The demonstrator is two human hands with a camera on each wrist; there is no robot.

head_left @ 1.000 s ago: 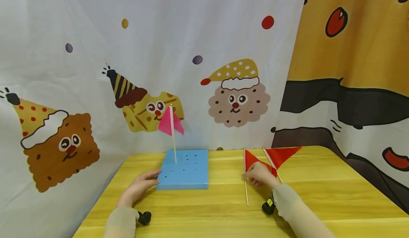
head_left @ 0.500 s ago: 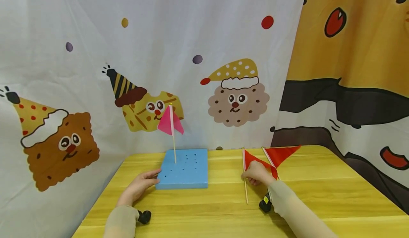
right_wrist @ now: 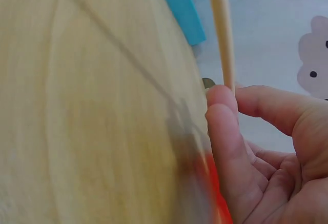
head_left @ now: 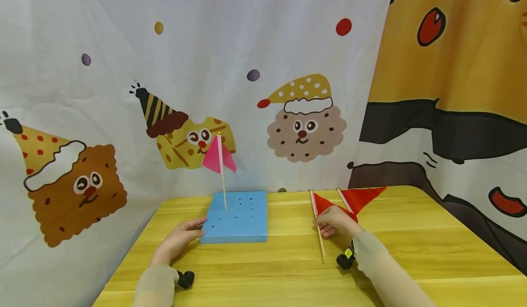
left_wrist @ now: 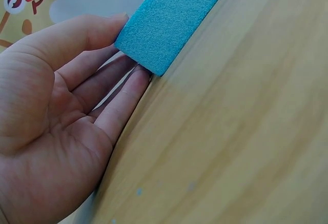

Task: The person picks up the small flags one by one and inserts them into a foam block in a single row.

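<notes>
Red triangular flag [head_left: 323, 203], one, on a thin wooden stick [head_left: 321, 244]; position: right of the blue block [head_left: 243, 233], well apart from it. Stick slanted; in the right wrist view its shadow lies on the worktop, apart from the wood.

Right hand [head_left: 337, 221]: grip closed in a pinch, thumb and index finger on that stick just below the cloth.

Left hand [head_left: 178, 242]: grip not closed; extended fingers and thumb touch the left side of the block.

Blue block: one, flat, rectangular, top pierced with small dark holes; rests on the wood-grain worktop [head_left: 247, 275].

Pink flag [head_left: 212, 158]: one, upright on its own stick, set in the left part of the block's top.

Second red flag [head_left: 363, 199]: one, lying farther right of the block than the first, its stick partly hidden by the right arm.

Sleeves [head_left: 154, 286]: light, long, a pair; black device [head_left: 186, 279] at each wrist.

Backdrop cloth [head_left: 214, 46]: white, behind the block, printed with cartoon biscuits and cheese in party hats.
</notes>
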